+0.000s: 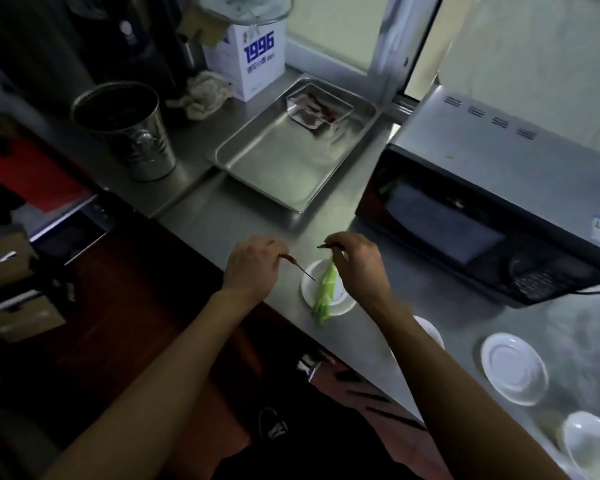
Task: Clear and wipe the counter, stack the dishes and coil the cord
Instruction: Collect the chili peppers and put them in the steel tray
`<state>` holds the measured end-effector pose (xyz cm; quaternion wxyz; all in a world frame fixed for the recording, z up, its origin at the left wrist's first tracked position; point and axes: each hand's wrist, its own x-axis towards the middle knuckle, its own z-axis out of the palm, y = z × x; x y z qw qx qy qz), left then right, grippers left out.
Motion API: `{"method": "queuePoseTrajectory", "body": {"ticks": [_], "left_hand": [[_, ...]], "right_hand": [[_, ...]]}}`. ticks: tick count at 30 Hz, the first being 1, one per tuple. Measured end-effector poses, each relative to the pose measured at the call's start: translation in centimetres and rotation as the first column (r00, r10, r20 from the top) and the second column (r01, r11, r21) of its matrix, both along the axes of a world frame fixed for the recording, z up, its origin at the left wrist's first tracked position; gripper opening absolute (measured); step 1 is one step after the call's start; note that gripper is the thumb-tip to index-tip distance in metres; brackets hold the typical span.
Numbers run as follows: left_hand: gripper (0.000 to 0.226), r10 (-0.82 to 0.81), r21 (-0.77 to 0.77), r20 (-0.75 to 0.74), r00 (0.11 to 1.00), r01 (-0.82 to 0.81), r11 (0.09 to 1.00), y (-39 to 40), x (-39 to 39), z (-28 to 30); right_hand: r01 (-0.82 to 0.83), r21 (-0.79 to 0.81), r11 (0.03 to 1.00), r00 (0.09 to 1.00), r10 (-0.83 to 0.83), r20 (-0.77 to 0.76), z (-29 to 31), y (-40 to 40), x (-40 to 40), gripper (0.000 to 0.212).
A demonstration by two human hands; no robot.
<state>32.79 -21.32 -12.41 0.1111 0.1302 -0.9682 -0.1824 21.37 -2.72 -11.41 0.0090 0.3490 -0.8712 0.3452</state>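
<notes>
- Now, from the head camera, both bare forearms reach over the near edge of the steel counter (440,306).
- The left hand (253,268) pinches a thin dried red chili (289,259) between its curled fingers; the long dark stem points down to the right, over the rim of a small white saucer (340,299).
- The right hand (355,263) pinches another small red chili (324,246) at the fingertips, and a pale green strip of vegetable (326,292) hangs from the same grip.
- This green strip lies across the saucer, and its lower end passes over the near rim toward the counter edge.
- Behind the hands a steel tray (278,161) sits on the counter, and a clear container (319,107) with dark red contents stands in its far corner.
- Left of the tray stands a metal bucket (132,133), with a crumpled cloth (205,93) and a white box (253,60) printed "1996" behind it.
- A black microwave (492,209) stands at the right side.
- Nearer on the right, a second saucer (513,368) lies on the counter, well apart from the first, and a white bowl (589,441) sits close to the lower corner.
- One more white dish (430,330) is partly hidden behind the right forearm.
</notes>
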Motion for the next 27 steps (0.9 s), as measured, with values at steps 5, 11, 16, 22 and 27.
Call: {"method": "queuePoseTrajectory", "body": {"ticks": [5, 11, 16, 22, 27], "left_hand": [[0.019, 0.029, 0.025, 0.045, 0.999, -0.03, 0.999, -3.9, -3.3, -0.3], [0.023, -0.009, 0.004, 0.107, 0.994, 0.009, 1.0, -8.0, -9.6, -0.4], [0.026, -0.018, -0.02, 0.166, 0.986, 0.022, 1.0, -9.8, -13.3, -1.2], [0.021, -0.115, -0.031, 0.186, 0.976, 0.123, 0.992, -11.3, -18.8, -1.2], [0.017, -0.121, -0.03, 0.165, 0.979, 0.128, 0.991, -13.0, -22.9, -1.5]], "right_hand": [[-0.009, -0.079, 0.997, 0.998, 0.013, 0.061, -1.4, -4.4, -3.4, 0.024], [0.038, -0.117, 0.992, 0.996, -0.028, 0.09, -3.0, -8.3, -9.0, 0.018], [0.041, -0.085, 0.996, 0.992, -0.03, 0.122, -3.4, -9.9, -12.1, 0.021], [0.062, -0.075, 0.995, 0.992, -0.053, 0.116, -4.0, -11.0, -15.2, 0.02], [0.112, -0.068, 0.991, 0.986, -0.102, 0.132, -4.9, -12.0, -17.4, 0.02]]}}
